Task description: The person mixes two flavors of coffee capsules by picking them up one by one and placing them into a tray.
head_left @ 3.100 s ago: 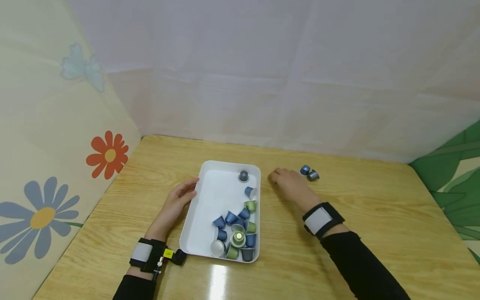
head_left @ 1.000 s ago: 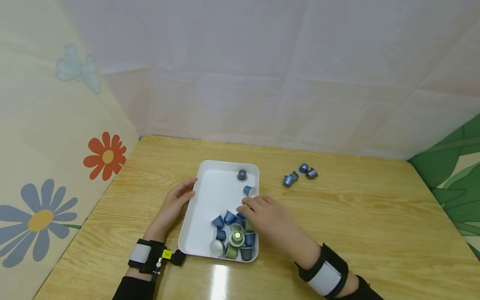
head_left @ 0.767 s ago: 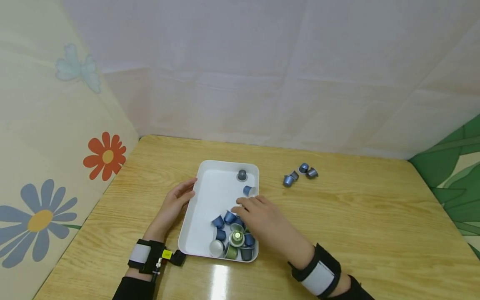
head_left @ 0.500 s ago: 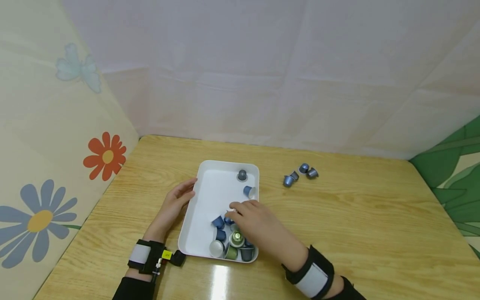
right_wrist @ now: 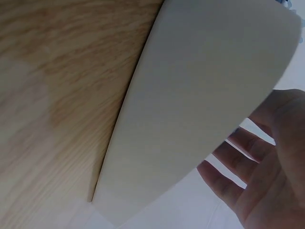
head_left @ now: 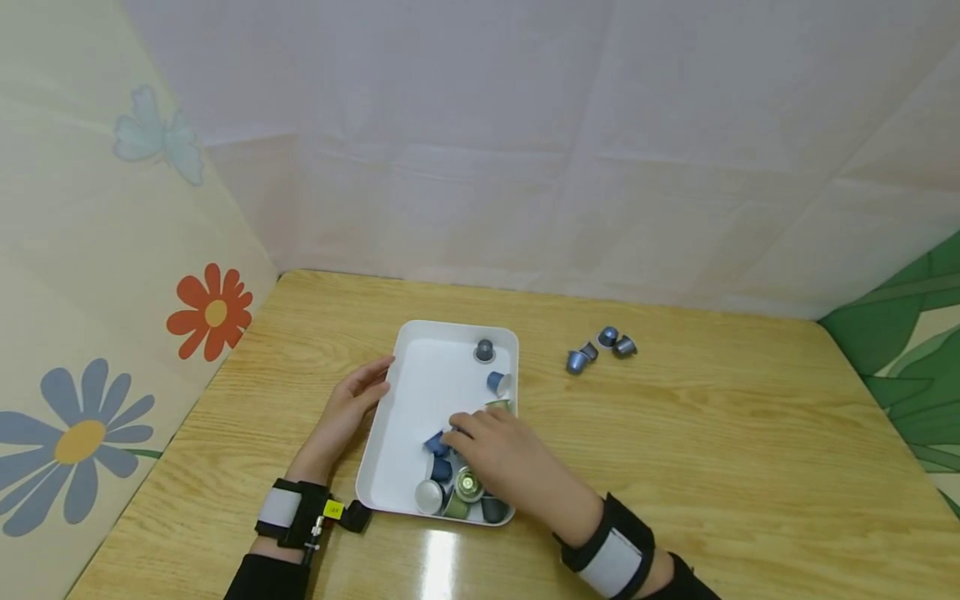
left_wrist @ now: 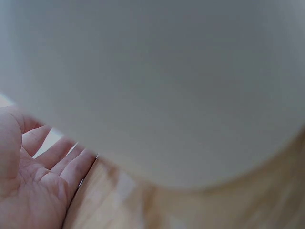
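A white tray [head_left: 411, 392] holds coffee capsules in blue, green, grey and silver. My left hand [head_left: 347, 412] rests against the tray's left side, fingers fairly straight along its wall. My right hand [head_left: 498, 450] reaches over the right wall, fingers bent down among the capsules and hiding several of them. Right at its fingertips lies a blue capsule [head_left: 437, 443]; I cannot tell if the fingers pinch one. A green capsule [head_left: 468, 483] and a silver-lidded one [head_left: 429, 497] lie just below. In the right wrist view the tray wall hides the right fingertips.
Several blue and grey capsules [head_left: 576, 362] lie grouped on the wooden table [head_left: 712, 417] right of the tray. Inside the tray, a grey capsule [head_left: 484, 350] stands near the far right corner, with a blue one [head_left: 498, 383] below it. White cloth hangs behind the table.
My right hand has come from the table's right side into the tray, then slid leftward and nudged capsules left. Two more capsules show on the table. The left hand stays put.
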A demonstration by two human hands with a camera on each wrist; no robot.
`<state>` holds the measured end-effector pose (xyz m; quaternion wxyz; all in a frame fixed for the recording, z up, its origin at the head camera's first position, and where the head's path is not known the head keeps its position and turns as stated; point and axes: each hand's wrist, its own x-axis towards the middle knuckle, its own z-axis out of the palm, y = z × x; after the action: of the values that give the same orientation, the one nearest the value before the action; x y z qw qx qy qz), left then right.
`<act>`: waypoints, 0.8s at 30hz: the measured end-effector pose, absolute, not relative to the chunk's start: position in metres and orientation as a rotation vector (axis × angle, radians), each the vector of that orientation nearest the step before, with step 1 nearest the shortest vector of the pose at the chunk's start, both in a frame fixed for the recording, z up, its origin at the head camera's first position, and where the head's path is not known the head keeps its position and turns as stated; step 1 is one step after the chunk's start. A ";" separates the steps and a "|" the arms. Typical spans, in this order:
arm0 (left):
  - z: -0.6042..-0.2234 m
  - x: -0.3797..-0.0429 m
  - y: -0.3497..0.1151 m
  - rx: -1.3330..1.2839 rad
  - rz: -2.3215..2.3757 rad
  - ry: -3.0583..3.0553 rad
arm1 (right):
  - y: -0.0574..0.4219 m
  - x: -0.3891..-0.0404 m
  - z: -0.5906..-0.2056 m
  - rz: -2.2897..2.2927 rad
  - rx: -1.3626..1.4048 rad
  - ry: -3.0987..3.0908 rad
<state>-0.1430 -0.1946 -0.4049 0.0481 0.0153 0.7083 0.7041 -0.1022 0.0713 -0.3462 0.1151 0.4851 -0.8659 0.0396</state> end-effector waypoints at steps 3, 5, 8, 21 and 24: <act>-0.405 -0.143 -0.194 0.040 2.139 2.160 | 0.071 -0.102 -0.348 0.120 1.421 -2.545; -0.404 -0.143 -0.194 0.033 2.133 2.160 | 0.070 -0.102 -0.349 0.116 1.417 -2.542; -0.404 -0.143 -0.194 0.019 2.126 2.161 | 0.071 -0.102 -0.350 0.122 1.410 -2.536; -0.404 -0.143 -0.195 0.009 2.118 2.160 | 0.071 -0.101 -0.349 0.149 1.384 -2.538; -0.404 -0.143 -0.195 0.015 2.127 2.152 | 0.072 -0.101 -0.349 0.159 1.386 -2.535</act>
<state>-0.1434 -0.1946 -0.4040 0.0578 0.0048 0.7101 0.7017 -0.1011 0.0717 -0.3494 0.1234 0.4754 -0.8694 0.0546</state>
